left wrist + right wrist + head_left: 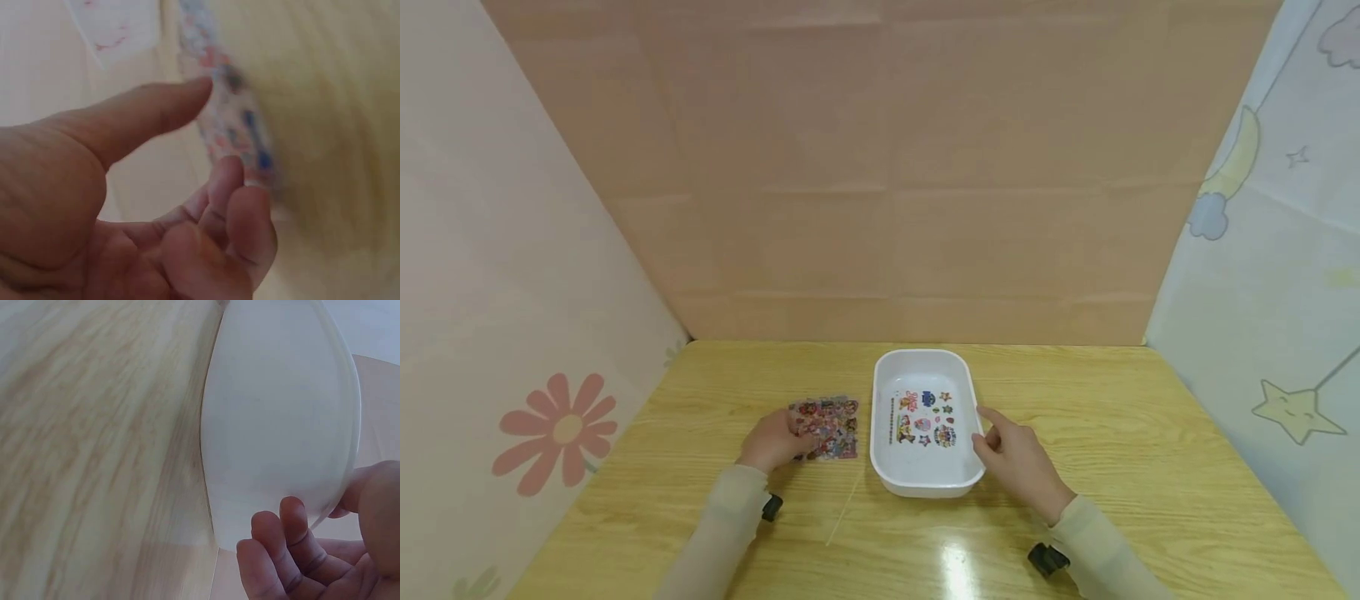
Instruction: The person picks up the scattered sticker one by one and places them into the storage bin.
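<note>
A white plastic tray point(925, 490) with rounded corners rests on the wooden table. Colourful cartoon stickers point(923, 425) and small stars show on its floor. My right hand point(1022, 467) grips the tray's right rim, the thumb over the edge and the other fingers against the outer wall point(281, 406). Left of the tray lies a shiny sheet of cartoon stickers point(838, 429), blurred in the left wrist view. Over its left part is my left hand point(778, 437), thumb and fingers parted with a gap between them and the fingertips right at the sheet.
A thin pale line point(844, 510) runs across the wooden table point(1150, 467) near the tray's lower left corner. A brown paper-like backdrop point(887, 167) closes off the back. Patterned walls stand at both sides, and each wrist wears a small black device.
</note>
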Tool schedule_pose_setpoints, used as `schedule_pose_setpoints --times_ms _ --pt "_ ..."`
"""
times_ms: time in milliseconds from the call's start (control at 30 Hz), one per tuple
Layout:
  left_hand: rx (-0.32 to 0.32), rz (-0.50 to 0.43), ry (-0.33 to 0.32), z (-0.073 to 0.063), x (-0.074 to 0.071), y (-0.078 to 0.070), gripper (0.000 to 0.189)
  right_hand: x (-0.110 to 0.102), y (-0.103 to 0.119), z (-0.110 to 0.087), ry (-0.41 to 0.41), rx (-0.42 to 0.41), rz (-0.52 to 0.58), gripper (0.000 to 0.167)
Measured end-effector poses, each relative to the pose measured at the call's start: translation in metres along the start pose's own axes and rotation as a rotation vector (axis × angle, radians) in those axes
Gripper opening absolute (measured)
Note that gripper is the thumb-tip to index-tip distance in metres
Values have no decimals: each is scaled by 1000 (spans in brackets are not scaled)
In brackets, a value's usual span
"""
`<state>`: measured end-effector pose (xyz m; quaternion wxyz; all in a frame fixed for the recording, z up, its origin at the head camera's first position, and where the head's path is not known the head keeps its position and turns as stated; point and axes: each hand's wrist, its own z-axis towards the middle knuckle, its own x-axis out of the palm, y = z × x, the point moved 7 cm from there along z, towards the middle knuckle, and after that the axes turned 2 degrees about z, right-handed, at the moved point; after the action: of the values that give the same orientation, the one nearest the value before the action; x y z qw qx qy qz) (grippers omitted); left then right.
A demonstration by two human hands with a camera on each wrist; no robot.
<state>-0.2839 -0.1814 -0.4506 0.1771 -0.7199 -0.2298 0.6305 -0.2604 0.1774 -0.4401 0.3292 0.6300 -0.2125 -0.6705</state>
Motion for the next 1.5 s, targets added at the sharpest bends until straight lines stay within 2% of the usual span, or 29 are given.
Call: schedule_pose_setpoints --times_ms 167,267,433,667,900,1067,1267,1500 --pt "5 12 4 4 1 10 74 -1 0 0 3 7 -4 50" --pt "24 -3 16 7 2 12 84 -1 0 0 0 10 -6 50" --pt "37 -7 35 14 3 15 74 0 0 1 5 17 -4 50" --pt "29 7 52 21 4 18 71 -1 -1 1 2 13 6 50" --pt "58 60 22 23 3 17 61 0 -2 0 3 6 11 51" --pt "-2 113 -30 19 4 18 62 1 -3 0 3 8 14 51" --pt "-102 170 -71 14 2 13 49 2 -4 0 4 5 7 51" --pt "-115 174 -68 16 4 11 41 2 -4 1 -1 -1 0 50"
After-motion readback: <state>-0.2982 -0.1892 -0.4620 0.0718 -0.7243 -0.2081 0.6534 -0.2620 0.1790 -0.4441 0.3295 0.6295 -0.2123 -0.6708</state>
